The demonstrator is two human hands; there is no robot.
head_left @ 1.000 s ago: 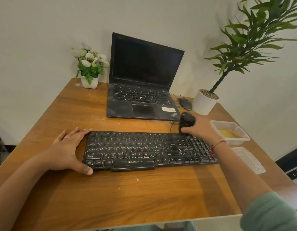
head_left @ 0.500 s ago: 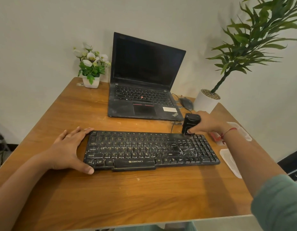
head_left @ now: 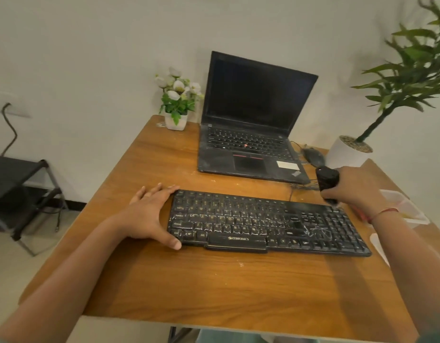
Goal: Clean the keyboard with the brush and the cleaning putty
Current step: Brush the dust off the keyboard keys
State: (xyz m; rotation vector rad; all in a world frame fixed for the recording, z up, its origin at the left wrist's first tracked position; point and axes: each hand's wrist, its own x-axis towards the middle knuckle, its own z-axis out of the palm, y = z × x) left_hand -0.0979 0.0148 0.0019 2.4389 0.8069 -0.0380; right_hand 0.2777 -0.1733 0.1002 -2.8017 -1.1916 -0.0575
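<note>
A black dusty keyboard point(head_left: 263, 222) lies across the wooden table point(head_left: 214, 288). My left hand point(head_left: 149, 214) rests flat against the keyboard's left end, thumb at its front corner. My right hand point(head_left: 354, 189) grips a black brush point(head_left: 326, 180) upright at the keyboard's far right corner, its lower end touching the top edge there. A clear plastic container point(head_left: 409, 211) sits just right of my right wrist, mostly hidden by the arm; yellowish putty shows faintly inside it.
An open black laptop point(head_left: 253, 134) stands behind the keyboard, a mouse point(head_left: 312, 155) and cables to its right. A small flower pot point(head_left: 176, 102) sits at the back left, a tall plant in a white pot point(head_left: 350, 152) at the back right. A clear lid point(head_left: 379, 246) lies near the right edge.
My right hand carried the brush from the keyboard's upper middle-right out to its far right corner. The view swung left. My left hand stayed put.
</note>
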